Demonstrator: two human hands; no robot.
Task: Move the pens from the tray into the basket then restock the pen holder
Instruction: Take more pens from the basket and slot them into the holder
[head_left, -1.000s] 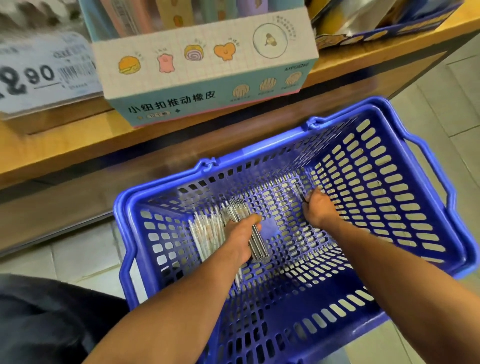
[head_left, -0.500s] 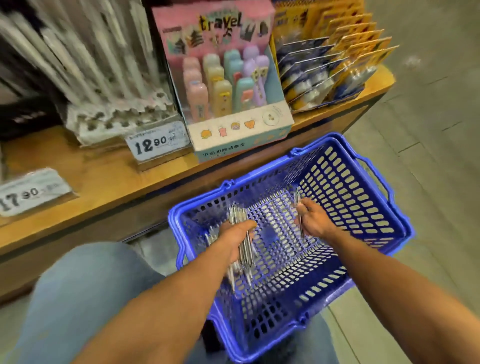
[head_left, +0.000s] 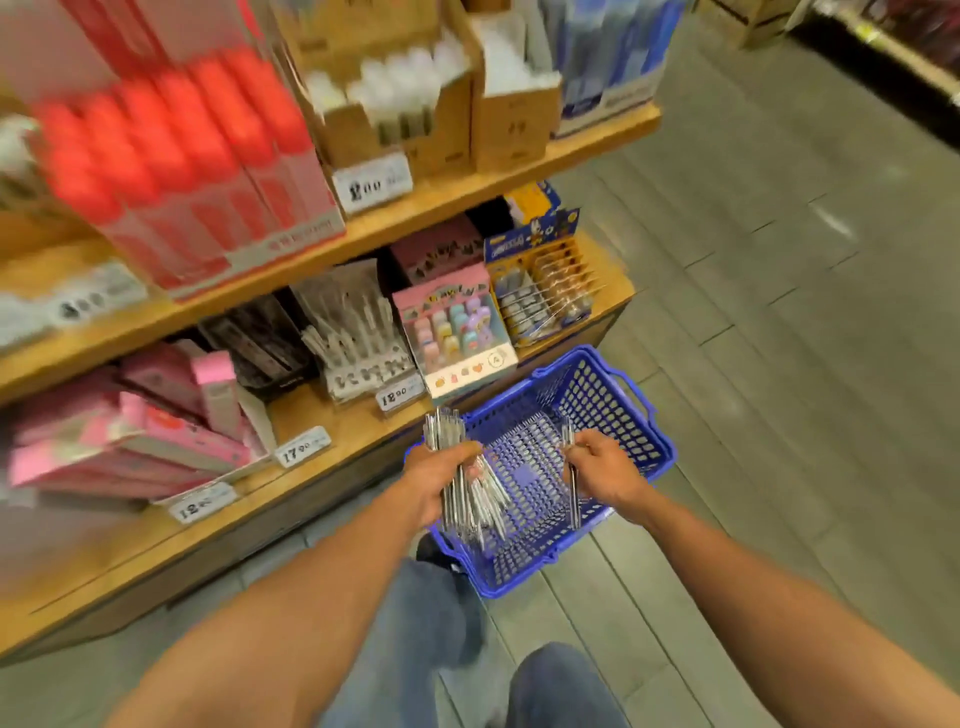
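Observation:
A blue plastic basket stands on the floor beside the lower wooden shelf. My left hand grips a thick bundle of silver-white pens, held above the basket's left rim. My right hand grips a few more pens over the basket's right half. The basket's floor looks bare beneath both hands. On the lower shelf a clear pen holder stands with several pale pens in it, just left of the pink eraser box.
Two wooden shelves carry red boxes, cardboard displays, pink packs and price tags. My knees in jeans are at the bottom. Grey tiled floor stretches to the right of the basket.
Both hands have lifted out of the basket with their pens. The camera has risen and pulled back, so the upper shelf is in sight.

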